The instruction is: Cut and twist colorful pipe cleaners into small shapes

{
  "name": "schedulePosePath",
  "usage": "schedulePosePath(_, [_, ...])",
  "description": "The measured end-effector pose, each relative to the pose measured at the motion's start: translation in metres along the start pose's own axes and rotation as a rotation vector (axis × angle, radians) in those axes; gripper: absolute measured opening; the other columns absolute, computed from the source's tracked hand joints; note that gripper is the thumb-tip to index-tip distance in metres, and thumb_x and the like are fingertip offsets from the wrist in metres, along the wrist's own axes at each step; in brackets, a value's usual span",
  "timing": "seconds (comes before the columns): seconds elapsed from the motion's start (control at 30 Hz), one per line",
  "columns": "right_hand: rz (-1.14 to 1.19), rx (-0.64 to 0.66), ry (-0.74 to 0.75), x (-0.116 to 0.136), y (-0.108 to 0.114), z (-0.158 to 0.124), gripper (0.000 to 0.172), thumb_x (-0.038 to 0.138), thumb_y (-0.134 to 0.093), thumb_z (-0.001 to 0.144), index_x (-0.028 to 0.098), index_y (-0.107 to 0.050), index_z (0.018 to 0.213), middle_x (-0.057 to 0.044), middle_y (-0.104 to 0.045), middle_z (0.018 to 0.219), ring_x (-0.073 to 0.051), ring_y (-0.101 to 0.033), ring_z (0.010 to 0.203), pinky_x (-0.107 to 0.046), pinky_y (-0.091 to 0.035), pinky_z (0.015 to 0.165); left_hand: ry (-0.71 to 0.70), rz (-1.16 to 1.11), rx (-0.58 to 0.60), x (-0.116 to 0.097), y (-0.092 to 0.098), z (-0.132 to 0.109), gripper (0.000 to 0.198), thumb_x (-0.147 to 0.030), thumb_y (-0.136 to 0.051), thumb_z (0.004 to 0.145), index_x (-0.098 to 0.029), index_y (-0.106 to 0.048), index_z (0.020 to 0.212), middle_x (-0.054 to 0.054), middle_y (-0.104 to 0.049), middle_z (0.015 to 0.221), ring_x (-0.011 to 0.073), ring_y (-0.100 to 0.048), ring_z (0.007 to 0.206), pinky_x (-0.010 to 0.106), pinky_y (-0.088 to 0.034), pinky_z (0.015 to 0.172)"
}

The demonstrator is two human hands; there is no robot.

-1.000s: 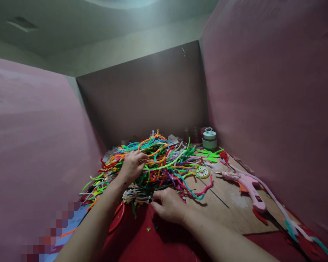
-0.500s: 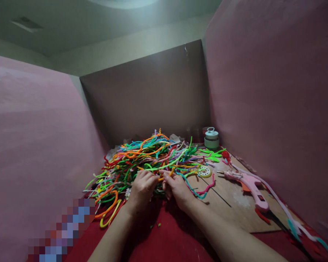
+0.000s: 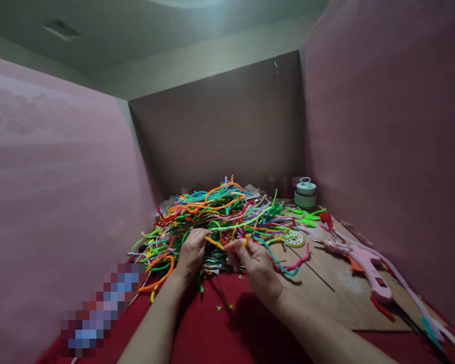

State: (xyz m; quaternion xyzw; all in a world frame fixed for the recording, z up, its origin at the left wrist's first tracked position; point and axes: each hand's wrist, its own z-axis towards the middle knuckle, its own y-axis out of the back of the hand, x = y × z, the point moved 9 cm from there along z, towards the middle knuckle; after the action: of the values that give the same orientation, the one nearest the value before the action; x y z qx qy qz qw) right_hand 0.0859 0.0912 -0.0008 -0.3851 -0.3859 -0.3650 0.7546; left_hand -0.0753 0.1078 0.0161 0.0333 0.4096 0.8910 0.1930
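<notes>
A big tangled heap of coloured pipe cleaners (image 3: 220,215) lies on the table in front of me. My left hand (image 3: 191,253) and my right hand (image 3: 256,268) are close together at the heap's near edge. Both pinch a short orange-yellow pipe cleaner (image 3: 222,243) that spans between their fingertips, lifted slightly above the red cloth (image 3: 220,328). Fingers of both hands are closed on it.
A pink glue gun (image 3: 367,263) lies on a wooden board (image 3: 326,293) at the right. Stacked tape rolls (image 3: 305,193) stand at the back right, a small yellow-green disc (image 3: 294,239) near the heap. Pink panels wall both sides, a grey panel the back.
My left hand came off the top of the heap to its near edge. Both hands met there and now hold an orange-yellow pipe cleaner between them. The view shifted left.
</notes>
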Motion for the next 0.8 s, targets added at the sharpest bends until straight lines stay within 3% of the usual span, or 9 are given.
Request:
schedulePosePath(0.23, [0.341,-0.337,-0.143,-0.025,0.049,0.018,0.037,0.048,-0.053,0.076,0.013,-0.059,0.065,0.003,-0.047,0.044,-0.008,-0.04,0.033,-0.022,-0.033,0.035,-0.007,0.013,0.02,0.001,-0.009,0.002,0.022,-0.02,-0.042,0.085,-0.022,-0.061,0.094,0.005,-0.064,0.095,0.019,-0.054,0.095,0.035,-0.039,0.087])
schedulePosePath(0.37, [0.577,-0.36,-0.28,-0.046,0.054,0.024,0.028,0.037,-0.054,0.079,0.014,-0.056,0.064,0.002,-0.049,0.043,-0.008,-0.042,0.033,-0.024,-0.038,0.037,-0.014,0.071,-0.028,-0.005,0.003,0.003,0.021,-0.02,-0.045,0.083,-0.021,-0.062,0.096,0.005,-0.065,0.094,0.021,-0.05,0.101,0.037,-0.036,0.088])
schedulePosePath(0.47, [0.674,-0.449,-0.385,-0.057,0.062,0.021,0.024,0.03,-0.05,0.082,0.014,-0.055,0.065,0.002,-0.049,0.043,-0.008,-0.042,0.034,-0.022,-0.039,0.038,-0.047,0.114,-0.062,-0.014,0.013,0.002,0.016,-0.025,-0.049,0.083,-0.022,-0.063,0.089,0.003,-0.066,0.086,0.0205,-0.051,0.098,0.037,-0.035,0.088])
schedulePosePath(0.63, [0.701,-0.48,-0.338,-0.054,0.071,0.025,0.022,0.03,-0.051,0.083,0.014,-0.056,0.068,0.002,-0.05,0.043,-0.008,-0.043,0.035,-0.022,-0.041,0.038,-0.073,0.157,-0.161,-0.018,0.027,-0.002,0.02,-0.026,-0.046,0.086,-0.02,-0.063,0.093,0.004,-0.065,0.078,0.0189,-0.053,0.085,0.033,-0.036,0.081])
schedulePosePath(0.8, [0.731,-0.442,-0.319,-0.053,0.071,0.028,0.013,0.019,-0.055,0.079,0.013,-0.059,0.069,0.001,-0.053,0.045,-0.008,-0.047,0.038,-0.022,-0.045,0.042,-0.067,0.205,-0.174,-0.027,0.032,-0.005,0.022,-0.027,-0.043,0.087,-0.018,-0.06,0.097,0.005,-0.066,0.083,0.0183,-0.056,0.084,0.031,-0.037,0.078])
